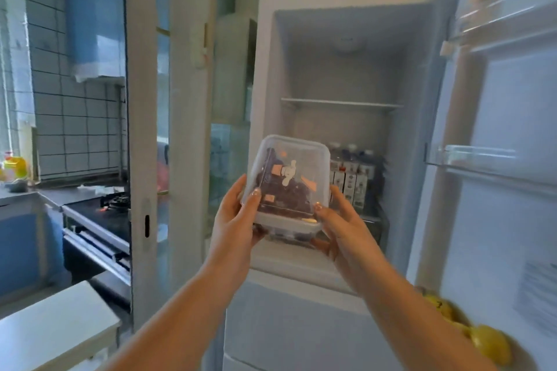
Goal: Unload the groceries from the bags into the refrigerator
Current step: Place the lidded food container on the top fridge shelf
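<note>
The fingers (255, 193) of the left hand (233, 220) curl round the left side of a clear plastic container (287, 184), thumb tip pressed on its lid, while the right hand (340, 226) grips the right side the same way, thumb on the lid's lower right corner and the other fingers underneath. The container is lifted, tilted toward the camera, in front of the open refrigerator (346, 69), level with its lower shelf. Through the lid show dark reddish-brown contents and a patterned label with orange patches and a white figure; what the food is cannot be told. Behind the container, on the lower shelf, stand several bottles (351, 172) with dark caps and white labels, packed side by side. The upper shelf (340, 103) is a thin ledge across the compartment. The refrigerator door (506, 129) stands open at right, and yellow fruit (488, 343) lies low by it. At left are a stove (102, 214) and a pale worktop (57, 328).
</note>
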### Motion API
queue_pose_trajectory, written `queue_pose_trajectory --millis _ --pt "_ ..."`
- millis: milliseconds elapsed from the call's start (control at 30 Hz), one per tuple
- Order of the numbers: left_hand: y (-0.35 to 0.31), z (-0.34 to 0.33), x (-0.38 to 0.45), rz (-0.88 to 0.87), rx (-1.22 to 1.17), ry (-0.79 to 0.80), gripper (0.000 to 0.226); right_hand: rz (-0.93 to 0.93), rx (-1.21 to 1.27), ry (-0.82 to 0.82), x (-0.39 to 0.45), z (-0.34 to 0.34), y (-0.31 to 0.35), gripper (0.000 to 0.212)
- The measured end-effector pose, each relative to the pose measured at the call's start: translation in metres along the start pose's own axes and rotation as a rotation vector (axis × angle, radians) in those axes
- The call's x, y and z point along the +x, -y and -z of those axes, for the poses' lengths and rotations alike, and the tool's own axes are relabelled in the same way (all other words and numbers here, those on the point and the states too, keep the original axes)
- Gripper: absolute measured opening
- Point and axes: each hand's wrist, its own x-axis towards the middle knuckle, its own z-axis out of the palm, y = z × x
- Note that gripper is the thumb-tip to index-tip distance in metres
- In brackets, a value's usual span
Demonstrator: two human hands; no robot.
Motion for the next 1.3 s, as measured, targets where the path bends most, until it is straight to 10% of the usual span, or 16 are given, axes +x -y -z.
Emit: queue_pose_trajectory --millis 333,633,1067,1300 --pt "0.013 -0.039 0.159 -0.163 0.084 0.278 0.041 0.294 -0.030 -0.050 0.145 0.023 0.026 0.036" --pt "0.023 -0.075 0.308 -0.370 0.217 0.426 0.064 0.626 -0.344 0.103 0.293 0.055 0.063 0.079" --pt "0.047 -0.102 0.414 -0.571 0.336 0.252 0.059 0.697 -0.486 -0.007 0.408 0.075 0.076 0.094" --pt "0.050 -0.108 0.440 -0.518 0.318 0.179 0.065 0.720 -0.534 -0.143 0.428 0.077 0.083 0.054"
